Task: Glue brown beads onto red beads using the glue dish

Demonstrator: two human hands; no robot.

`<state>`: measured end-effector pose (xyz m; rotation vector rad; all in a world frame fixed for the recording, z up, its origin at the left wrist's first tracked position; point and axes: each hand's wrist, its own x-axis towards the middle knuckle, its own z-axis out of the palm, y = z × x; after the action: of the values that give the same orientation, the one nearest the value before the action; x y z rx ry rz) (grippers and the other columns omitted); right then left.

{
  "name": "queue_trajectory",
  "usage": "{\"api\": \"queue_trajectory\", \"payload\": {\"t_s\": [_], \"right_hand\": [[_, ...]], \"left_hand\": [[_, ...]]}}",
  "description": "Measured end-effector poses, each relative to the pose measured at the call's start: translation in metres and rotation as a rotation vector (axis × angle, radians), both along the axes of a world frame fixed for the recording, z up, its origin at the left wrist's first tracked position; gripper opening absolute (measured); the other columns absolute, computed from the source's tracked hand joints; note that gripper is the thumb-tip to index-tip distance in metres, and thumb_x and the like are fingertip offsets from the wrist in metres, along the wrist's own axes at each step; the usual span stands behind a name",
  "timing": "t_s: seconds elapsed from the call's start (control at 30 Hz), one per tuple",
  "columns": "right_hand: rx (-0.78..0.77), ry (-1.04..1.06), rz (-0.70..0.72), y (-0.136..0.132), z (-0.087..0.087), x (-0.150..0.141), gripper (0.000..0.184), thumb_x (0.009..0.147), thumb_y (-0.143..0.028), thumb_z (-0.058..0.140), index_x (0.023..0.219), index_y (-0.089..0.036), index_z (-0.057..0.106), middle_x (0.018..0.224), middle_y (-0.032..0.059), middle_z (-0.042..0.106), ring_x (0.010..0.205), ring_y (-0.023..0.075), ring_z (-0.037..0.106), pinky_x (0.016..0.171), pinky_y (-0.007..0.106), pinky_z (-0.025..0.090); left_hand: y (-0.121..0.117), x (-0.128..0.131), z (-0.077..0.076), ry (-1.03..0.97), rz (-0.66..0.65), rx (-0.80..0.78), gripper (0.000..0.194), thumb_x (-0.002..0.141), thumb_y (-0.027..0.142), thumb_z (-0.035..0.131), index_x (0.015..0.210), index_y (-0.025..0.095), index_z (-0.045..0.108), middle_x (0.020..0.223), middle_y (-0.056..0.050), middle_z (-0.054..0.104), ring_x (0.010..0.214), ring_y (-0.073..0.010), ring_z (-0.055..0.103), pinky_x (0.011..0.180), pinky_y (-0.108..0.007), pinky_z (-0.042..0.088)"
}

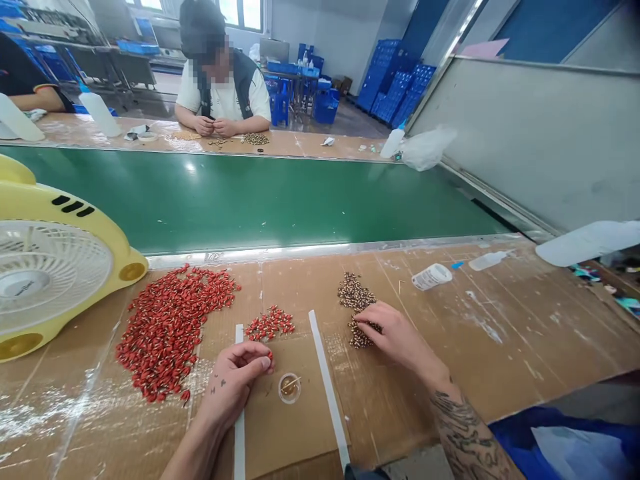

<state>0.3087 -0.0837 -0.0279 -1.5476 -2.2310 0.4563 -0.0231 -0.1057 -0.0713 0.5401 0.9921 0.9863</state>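
My left hand (240,373) is closed, thumb and fingertips pinching a small red piece (271,357) above the left side of a cardboard sheet (280,433). My right hand (395,337) reaches into a pile of small bronze-coloured beads (354,291), thumb and forefinger drawn together at its lower part. Whatever lies between those fingertips is too small to make out. On the cardboard, between the hands, sits a small clear round dish (289,398) with amber liquid and a thin stick. A small group of red pieces (270,323) lies just beyond my left hand.
A large heap of red pieces (170,327) spreads at left beside a yellow fan (115,243). White tape strips (327,387) edge the cardboard. A white bottle (432,277) lies at right. Beyond the green belt (280,200), a co-worker (225,87) handles small parts.
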Motion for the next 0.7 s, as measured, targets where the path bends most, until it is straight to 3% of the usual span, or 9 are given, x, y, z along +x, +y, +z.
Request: {"api": "queue_trajectory", "payload": {"t_s": [0.1, 0.27, 0.47, 0.57, 0.7], "right_hand": [[0.025, -0.066, 0.073, 0.0, -0.007, 0.008, 0.014, 0.09, -0.016, 0.06, 0.089, -0.019, 0.073, 0.087, 0.0062, 0.069, 0.086, 0.0211, 0.061, 0.078, 0.036, 0.051], [0.071, -0.142, 0.189, 0.009, -0.012, -0.005, 0.016, 0.089, -0.011, 0.058, 0.089, -0.018, 0.073, 0.09, 0.0075, 0.068, 0.088, 0.0211, 0.058, 0.08, 0.036, 0.05], [-0.023, -0.268, 0.194, 0.027, -0.011, -0.012, 0.018, 0.089, -0.011, 0.057, 0.077, -0.015, 0.069, 0.078, 0.0059, 0.065, 0.082, 0.0205, 0.056, 0.076, 0.034, 0.048], [-0.012, -0.205, 0.194, 0.027, -0.01, -0.012, 0.018, 0.092, -0.015, 0.055, 0.078, -0.016, 0.068, 0.079, 0.0066, 0.066, 0.082, 0.0207, 0.057, 0.076, 0.034, 0.048], [-0.017, 0.087, 0.1, 0.014, -0.009, -0.027, 0.017, 0.095, -0.022, 0.052, 0.089, -0.017, 0.067, 0.086, 0.0067, 0.069, 0.081, 0.0191, 0.062, 0.076, 0.033, 0.049]], "left_hand": [[0.0, 0.0, -0.003, -0.017, -0.004, 0.025, 0.021, 0.06, 0.022, 0.088, 0.075, 0.014, 0.076, 0.066, -0.003, 0.072, 0.062, -0.0125, 0.064, 0.064, -0.021, 0.052], [0.0, -0.001, -0.003, -0.047, -0.003, 0.043, 0.02, 0.062, 0.021, 0.087, 0.076, 0.014, 0.075, 0.066, -0.003, 0.071, 0.063, -0.012, 0.064, 0.064, -0.02, 0.051], [-0.001, 0.0, -0.001, -0.061, -0.013, 0.077, 0.019, 0.063, 0.021, 0.086, 0.076, 0.014, 0.074, 0.067, -0.003, 0.07, 0.064, -0.012, 0.063, 0.065, -0.022, 0.051], [-0.001, 0.0, -0.002, -0.037, -0.019, 0.105, 0.017, 0.064, 0.021, 0.085, 0.075, 0.014, 0.074, 0.066, -0.002, 0.07, 0.062, -0.0111, 0.062, 0.064, -0.02, 0.05], [-0.002, 0.002, -0.005, 0.092, 0.066, 0.187, 0.016, 0.067, 0.021, 0.083, 0.079, 0.016, 0.074, 0.067, -0.001, 0.07, 0.061, -0.0101, 0.062, 0.063, -0.019, 0.049]]}}
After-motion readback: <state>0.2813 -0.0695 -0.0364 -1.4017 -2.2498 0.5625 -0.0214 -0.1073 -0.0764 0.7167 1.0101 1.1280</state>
